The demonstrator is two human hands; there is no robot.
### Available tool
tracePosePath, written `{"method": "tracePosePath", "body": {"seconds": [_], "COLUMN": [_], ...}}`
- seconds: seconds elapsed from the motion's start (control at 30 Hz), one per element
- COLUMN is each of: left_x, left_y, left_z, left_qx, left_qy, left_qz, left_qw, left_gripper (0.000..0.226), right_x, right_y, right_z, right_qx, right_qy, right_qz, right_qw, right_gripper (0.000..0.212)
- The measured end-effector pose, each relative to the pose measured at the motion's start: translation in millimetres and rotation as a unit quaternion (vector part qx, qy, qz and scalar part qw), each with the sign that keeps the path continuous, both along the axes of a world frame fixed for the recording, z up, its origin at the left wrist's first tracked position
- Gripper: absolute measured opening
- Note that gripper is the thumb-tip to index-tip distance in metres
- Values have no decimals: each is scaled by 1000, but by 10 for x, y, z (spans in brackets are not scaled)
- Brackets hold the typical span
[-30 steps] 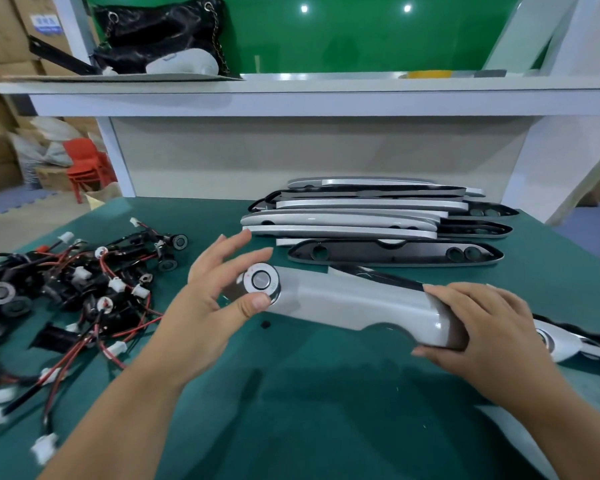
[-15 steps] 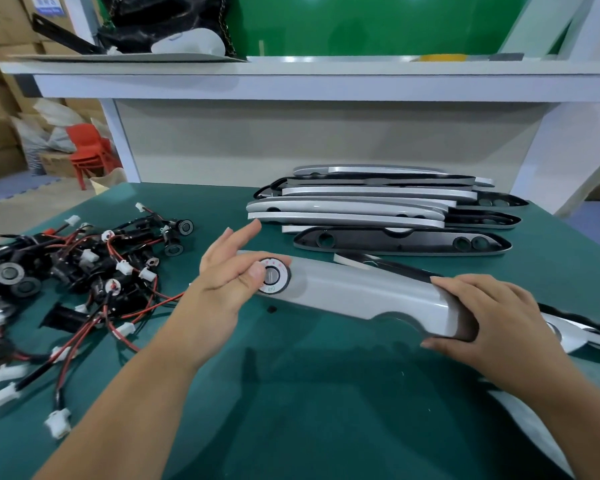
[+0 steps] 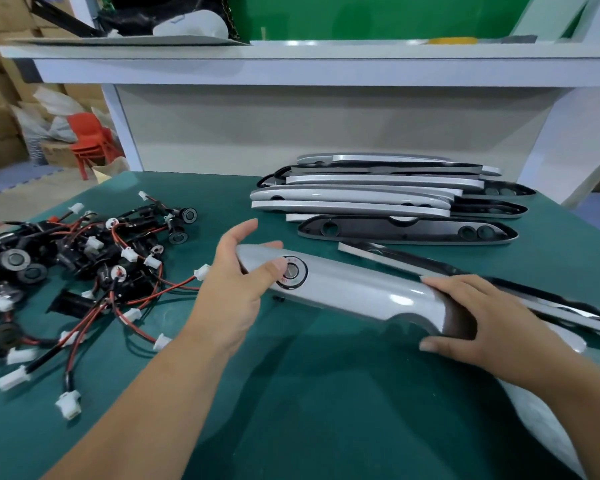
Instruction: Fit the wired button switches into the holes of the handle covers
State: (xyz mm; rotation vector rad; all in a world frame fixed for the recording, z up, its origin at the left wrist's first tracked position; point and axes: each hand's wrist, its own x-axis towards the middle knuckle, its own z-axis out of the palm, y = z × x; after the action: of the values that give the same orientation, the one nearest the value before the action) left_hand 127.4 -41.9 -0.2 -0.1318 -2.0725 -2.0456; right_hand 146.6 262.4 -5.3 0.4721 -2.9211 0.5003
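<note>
Your left grip [image 3: 236, 289] pinches the near-left tip of the handle cover [image 3: 361, 289]. The thumb lies on the front face, its tip against the rim of the button switch [image 3: 292, 271], with fingers behind the tip and one finger standing up free.

Your right grip [image 3: 482, 323] wraps the cover's other end, fingers over the top and thumb underneath.

The cover is silver-grey and slants from upper left to lower right between your hands. It sits over the middle of the green counter [image 3: 291, 393], with its shadow below it.

The switch sits in the round hole near the cover's left end, metal centre and dark ring facing up. There is red marking on the ring, too small to read.

The pile of wired switches [image 3: 84, 258] lies to your left on the counter. It is a tangle of black bodies, red and black leads and white plugs.

The stack of handle covers [image 3: 361, 195] is at the far side of the counter, silver faces showing. In front of it lies one cover turned inside up [image 3: 406, 230], black, with its holes open.

A long narrow piece [image 3: 499, 275] lies behind your right grip. Another pale cover [image 3: 541, 410] lies under your right wrist.

A white shelf [image 3: 326, 64] runs above the counter, and a red chair [image 3: 90, 140] stands far left.
</note>
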Motion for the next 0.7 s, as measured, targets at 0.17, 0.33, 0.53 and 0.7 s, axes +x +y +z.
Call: {"method": "tracePosePath", "body": {"seconds": [0.17, 0.33, 0.53, 0.7], "left_x": [70, 113, 118, 121], "left_y": [166, 241, 211, 176], "left_z": [-2, 10, 21, 45], "left_qx": [-16, 25, 28, -104], "left_qy": [34, 37, 35, 46], "left_qz": [-29, -47, -61, -50], "left_qw": [999, 998, 997, 992], "left_gripper": [48, 46, 48, 49], "right_x": [48, 48, 77, 57], "right_y": [-629, -1140, -1256, -1073], "right_z": [137, 175, 152, 226], "right_qx": [-92, -105, -159, -154], "right_qy": [137, 181, 220, 139], "right_qz": [69, 74, 26, 50], "right_qw": [984, 975, 962, 977], "right_gripper": [56, 42, 40, 43]}}
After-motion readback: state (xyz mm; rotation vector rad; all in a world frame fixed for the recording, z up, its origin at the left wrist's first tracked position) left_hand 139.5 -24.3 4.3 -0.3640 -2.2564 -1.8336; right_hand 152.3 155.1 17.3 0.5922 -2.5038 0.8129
